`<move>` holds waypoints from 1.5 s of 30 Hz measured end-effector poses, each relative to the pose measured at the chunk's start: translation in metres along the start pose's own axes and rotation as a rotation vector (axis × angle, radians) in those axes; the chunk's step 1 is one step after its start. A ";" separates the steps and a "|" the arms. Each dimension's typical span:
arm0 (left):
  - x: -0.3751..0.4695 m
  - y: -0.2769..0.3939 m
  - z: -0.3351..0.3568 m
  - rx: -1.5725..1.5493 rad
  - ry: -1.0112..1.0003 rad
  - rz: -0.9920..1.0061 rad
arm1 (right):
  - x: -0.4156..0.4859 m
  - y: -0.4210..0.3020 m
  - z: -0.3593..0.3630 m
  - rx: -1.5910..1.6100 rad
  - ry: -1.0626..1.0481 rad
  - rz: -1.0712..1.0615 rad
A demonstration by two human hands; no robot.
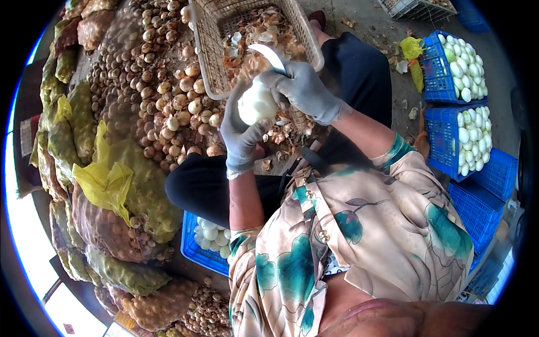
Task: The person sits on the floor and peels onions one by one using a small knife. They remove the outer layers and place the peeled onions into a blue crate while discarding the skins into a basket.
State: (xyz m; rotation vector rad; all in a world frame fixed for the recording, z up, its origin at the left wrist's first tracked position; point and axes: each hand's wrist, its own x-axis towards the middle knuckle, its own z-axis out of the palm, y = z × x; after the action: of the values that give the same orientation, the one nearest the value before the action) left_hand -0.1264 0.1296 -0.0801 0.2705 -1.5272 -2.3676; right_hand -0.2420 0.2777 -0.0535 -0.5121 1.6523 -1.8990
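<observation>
A peeled white onion (pixel 257 103) rests in my gloved left hand (pixel 241 132), with the fingers wrapped around its left and lower sides. My gloved right hand (pixel 309 90) grips a small knife with a curved blade (pixel 269 57), which points up and left above the onion. The thumb side of that hand lies against the onion's upper right, and the knife's handle is hidden inside the fist. Beyond both hands stands a beige plastic crate (pixel 205 63) holding dry onion skins (pixel 273 31).
Unpeeled onions (pixel 181 101) spread over the floor at left, beside filled mesh sacks (pixel 139 185). Blue crates (pixel 440 141) of peeled onions (pixel 473 132) stand at right. Another blue crate (pixel 206 257) sits by my left elbow. Loose skins (pixel 278 137) lie between my legs.
</observation>
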 end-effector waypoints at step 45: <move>0.002 -0.001 -0.012 -0.155 0.003 -0.115 | 0.043 0.045 -0.069 -0.503 0.307 0.085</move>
State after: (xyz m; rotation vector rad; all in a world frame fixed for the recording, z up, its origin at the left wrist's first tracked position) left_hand -0.1243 0.1189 -0.0856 0.3341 -1.3510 -2.5573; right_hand -0.3100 0.2995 -0.1127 -0.3424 2.3337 -1.5497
